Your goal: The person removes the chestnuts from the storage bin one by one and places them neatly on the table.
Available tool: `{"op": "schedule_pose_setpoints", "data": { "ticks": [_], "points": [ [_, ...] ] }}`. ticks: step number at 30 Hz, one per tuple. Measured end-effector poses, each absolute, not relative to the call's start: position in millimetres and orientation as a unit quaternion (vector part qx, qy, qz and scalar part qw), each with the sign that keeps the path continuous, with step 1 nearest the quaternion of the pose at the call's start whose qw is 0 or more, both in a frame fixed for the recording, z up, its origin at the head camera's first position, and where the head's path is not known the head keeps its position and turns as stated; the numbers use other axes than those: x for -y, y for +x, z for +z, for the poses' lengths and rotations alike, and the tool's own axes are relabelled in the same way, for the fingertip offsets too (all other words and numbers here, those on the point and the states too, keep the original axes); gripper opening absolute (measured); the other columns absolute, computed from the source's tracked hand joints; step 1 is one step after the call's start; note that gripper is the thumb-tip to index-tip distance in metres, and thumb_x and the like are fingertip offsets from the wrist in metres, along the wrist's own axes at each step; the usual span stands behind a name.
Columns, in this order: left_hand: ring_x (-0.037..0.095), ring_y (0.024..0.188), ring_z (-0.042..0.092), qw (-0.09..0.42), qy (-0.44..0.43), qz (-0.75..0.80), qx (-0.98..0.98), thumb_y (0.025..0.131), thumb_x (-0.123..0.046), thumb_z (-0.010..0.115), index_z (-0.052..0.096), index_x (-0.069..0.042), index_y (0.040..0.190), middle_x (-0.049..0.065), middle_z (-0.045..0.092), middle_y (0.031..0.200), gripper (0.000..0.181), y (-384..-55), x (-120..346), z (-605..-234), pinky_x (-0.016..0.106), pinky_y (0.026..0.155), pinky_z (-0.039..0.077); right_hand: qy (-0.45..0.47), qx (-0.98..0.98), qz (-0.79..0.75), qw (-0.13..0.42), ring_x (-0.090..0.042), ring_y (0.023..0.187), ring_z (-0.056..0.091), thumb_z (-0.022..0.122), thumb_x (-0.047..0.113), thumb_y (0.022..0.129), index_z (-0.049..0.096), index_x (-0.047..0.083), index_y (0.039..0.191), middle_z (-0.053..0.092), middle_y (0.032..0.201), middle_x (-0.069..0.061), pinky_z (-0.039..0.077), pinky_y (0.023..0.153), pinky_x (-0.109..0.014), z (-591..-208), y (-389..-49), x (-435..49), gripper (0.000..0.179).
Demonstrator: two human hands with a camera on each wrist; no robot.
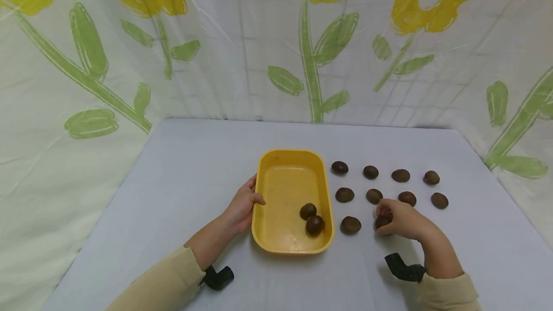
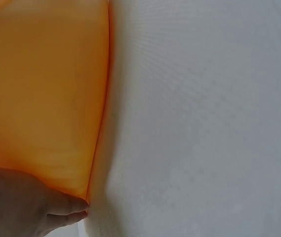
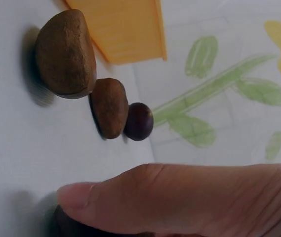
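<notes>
My left hand (image 1: 241, 209) grips the left side of a yellow plastic tray (image 1: 290, 157), its thumb over the rim. Two dark brown chestnuts (image 1: 315, 225) lie inside, towards the tray's near right corner. To the right, my right hand (image 1: 405, 218) pinches a chestnut (image 1: 382, 221) between thumb and fingers, low over the table. In the right wrist view the thumb (image 3: 130, 200) covers much of that dark chestnut (image 3: 76, 224). Immediately left of it on the table sits another chestnut (image 1: 350, 225), beside the tray wall.
Behind the right hand, several more chestnuts (image 1: 400, 175) stand in two rows on the white tabletop (image 1: 207, 157). A curtain (image 1: 233, 56) painted with yellow flowers hangs at the back. Black wrist-worn pieces (image 1: 405, 269) stick out by both sleeves.
</notes>
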State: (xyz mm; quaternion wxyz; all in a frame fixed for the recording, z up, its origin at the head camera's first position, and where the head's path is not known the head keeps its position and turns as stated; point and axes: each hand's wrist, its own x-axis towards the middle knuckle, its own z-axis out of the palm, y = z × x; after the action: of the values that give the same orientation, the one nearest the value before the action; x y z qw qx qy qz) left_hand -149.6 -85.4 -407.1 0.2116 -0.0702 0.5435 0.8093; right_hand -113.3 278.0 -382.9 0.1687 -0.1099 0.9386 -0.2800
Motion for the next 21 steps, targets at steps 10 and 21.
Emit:
{"op": "schedule_pose_setpoints", "data": {
  "ticks": [10,21],
  "points": [
    [0.027,0.138,0.029,0.212,-0.064,0.814,-0.537,0.073,0.017,0.035,0.010,-0.010,0.150,0.008,0.021,0.154,0.085,-148.0,86.4,-407.6,0.043,0.114,0.024,-0.103,-0.938,-0.280,0.178,-0.016,0.073,0.048,0.074,0.009,0.070,0.056,0.004,0.088,0.057,0.080,-0.003,0.041,0.060,-0.027,-379.1,-114.4,-281.9,0.026],
    [0.027,0.139,0.028,0.214,-0.070,0.815,-0.535,0.073,0.017,0.035,0.009,-0.010,0.150,0.007,0.020,0.155,0.087,-147.6,86.2,-405.1,0.042,0.114,0.024,-0.093,-0.939,-0.282,0.175,-0.021,0.084,0.059,0.073,0.025,0.076,0.059,0.002,0.097,0.061,0.093,-0.010,0.048,0.066,-0.032,-375.5,-116.1,-282.7,0.034]
  ]
}}
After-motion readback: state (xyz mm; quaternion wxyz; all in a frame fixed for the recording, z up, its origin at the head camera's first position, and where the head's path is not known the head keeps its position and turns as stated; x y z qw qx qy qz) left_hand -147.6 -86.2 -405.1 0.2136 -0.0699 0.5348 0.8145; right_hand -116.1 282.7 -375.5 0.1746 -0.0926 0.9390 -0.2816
